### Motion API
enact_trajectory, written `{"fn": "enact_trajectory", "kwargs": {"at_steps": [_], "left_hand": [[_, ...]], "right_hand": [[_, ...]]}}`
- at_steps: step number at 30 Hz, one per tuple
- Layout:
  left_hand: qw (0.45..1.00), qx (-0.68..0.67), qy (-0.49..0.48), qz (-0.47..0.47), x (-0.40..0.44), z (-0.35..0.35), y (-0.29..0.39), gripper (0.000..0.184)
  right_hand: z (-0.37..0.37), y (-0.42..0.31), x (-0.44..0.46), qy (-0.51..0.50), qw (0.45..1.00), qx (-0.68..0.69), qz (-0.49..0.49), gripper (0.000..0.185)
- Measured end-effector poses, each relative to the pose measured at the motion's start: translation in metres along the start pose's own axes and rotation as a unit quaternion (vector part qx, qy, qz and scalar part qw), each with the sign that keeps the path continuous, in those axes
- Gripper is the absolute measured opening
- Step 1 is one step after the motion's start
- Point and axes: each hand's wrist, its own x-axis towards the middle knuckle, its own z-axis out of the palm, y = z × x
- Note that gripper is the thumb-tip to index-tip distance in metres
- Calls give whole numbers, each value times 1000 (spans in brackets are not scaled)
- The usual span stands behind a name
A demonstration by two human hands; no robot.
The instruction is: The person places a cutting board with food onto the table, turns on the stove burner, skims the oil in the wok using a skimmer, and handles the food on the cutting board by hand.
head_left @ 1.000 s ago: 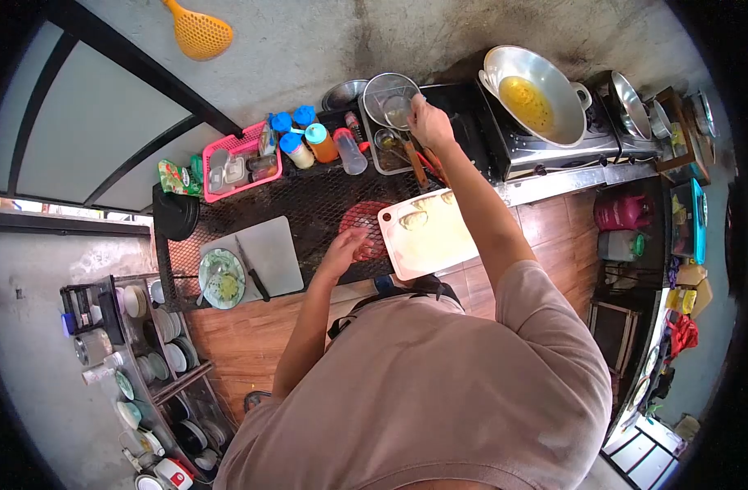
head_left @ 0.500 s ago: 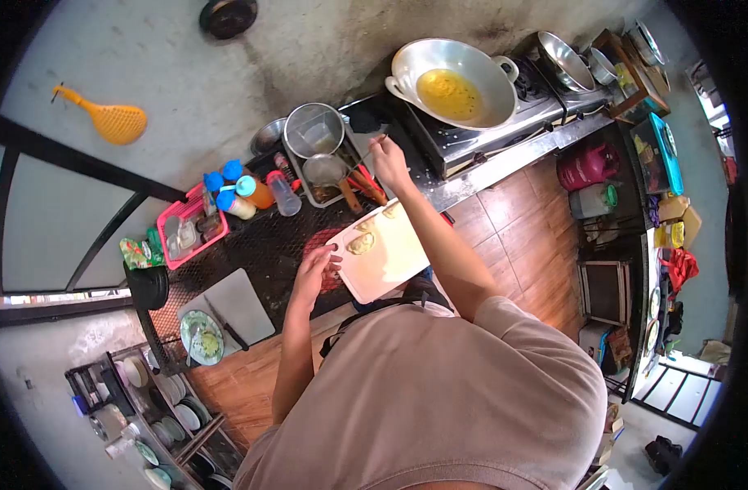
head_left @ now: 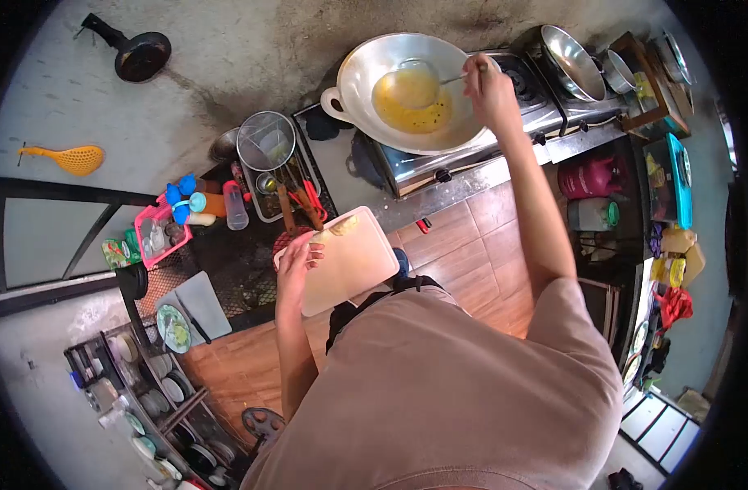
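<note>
My right hand (head_left: 493, 91) is closed around the thin handle of a mesh strainer (head_left: 415, 86). The strainer's round bowl is inside a large two-handled metal wok (head_left: 351, 77) on the stove, at the yellow oil (head_left: 427, 121); how deep it dips is unclear. Dark specks float in the oil. At the near left, my left hand (head_left: 294, 265) grips the left edge of a pale cutting board (head_left: 353, 265), held in front of my body. A few pale yellow food pieces (head_left: 343, 227) lie along the board's far edge, partly behind my fingers.
Left of the stove (head_left: 439, 167) are a tray of utensils with a large sieve (head_left: 266, 147), bottles (head_left: 236, 208) and a pink basket (head_left: 152, 237). A second board (head_left: 202, 302) holds a knife and a plate (head_left: 174, 328). Metal pans (head_left: 572, 65) stand right of the wok.
My right hand has carried the strainer from the utensil tray to the wok, up and right. The view has shifted right. My left hand still holds the board.
</note>
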Motion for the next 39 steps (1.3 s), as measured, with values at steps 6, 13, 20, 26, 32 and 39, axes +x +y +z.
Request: {"fn": "enact_trajectory", "kwargs": {"at_steps": [6, 13, 20, 26, 32, 39], "left_hand": [[998, 7, 56, 9, 11, 36, 6, 37], [993, 14, 114, 29, 10, 52, 8, 39], [988, -4, 150, 38, 8, 60, 13, 39], [988, -15, 148, 49, 14, 61, 11, 38], [989, -17, 136, 55, 17, 63, 14, 39], [991, -13, 121, 61, 23, 61, 9, 39]], "right_hand": [[30, 112, 64, -119, 978, -152, -85, 19], [69, 140, 62, -173, 974, -113, -95, 23], [99, 123, 29, -156, 988, -16, 6, 20], [119, 110, 18, -135, 978, 99, 125, 27], [117, 104, 17, -135, 947, 214, 196, 29], [94, 88, 24, -138, 943, 253, 165, 27]]}}
